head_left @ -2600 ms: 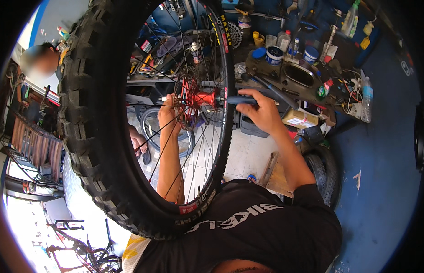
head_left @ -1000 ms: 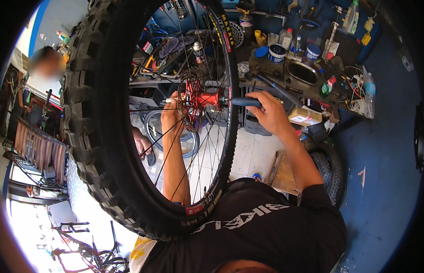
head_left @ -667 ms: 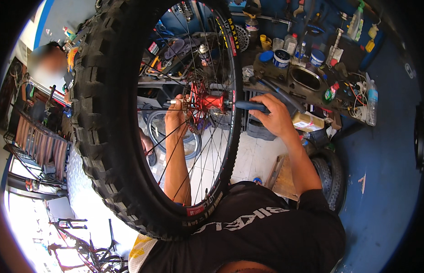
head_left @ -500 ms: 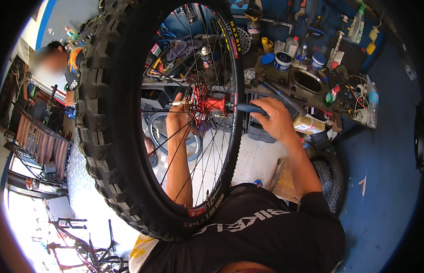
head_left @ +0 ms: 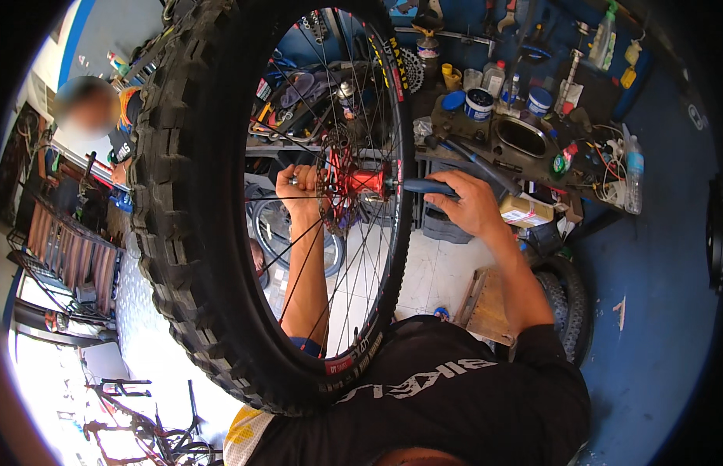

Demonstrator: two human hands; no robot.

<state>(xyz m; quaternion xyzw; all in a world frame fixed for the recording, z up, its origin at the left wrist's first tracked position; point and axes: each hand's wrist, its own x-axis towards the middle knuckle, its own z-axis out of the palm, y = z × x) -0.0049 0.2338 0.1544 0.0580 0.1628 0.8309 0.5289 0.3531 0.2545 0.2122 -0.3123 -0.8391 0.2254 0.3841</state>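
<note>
A bicycle wheel with a black knobbly tyre (head_left: 171, 210) stands upright close in front of me, seen at a slant. At its middle is a red hub (head_left: 367, 182) with a toothed or disc-like round part (head_left: 334, 186) on the left side. My left hand (head_left: 301, 189) is closed in a fist beside the hub's left end; a small metal tip shows at the fingers, and the rest of what it grips is hidden. My right hand (head_left: 472, 203) is wrapped round a dark blue tool handle (head_left: 430, 186), which points at the hub's right end.
A cluttered workbench (head_left: 455, 128) lies beyond, with blue-lidded tubs (head_left: 479, 104), a steel tray (head_left: 521, 137) and a water bottle (head_left: 634, 175). Spare tyres (head_left: 567, 311) and a wooden stool (head_left: 486, 307) are at lower right. Another person (head_left: 122, 147) is at far left.
My left hand has closed from outstretched fingers into a fist and shifted slightly left at the hub. My right hand stays on the tool handle, almost unmoved.
</note>
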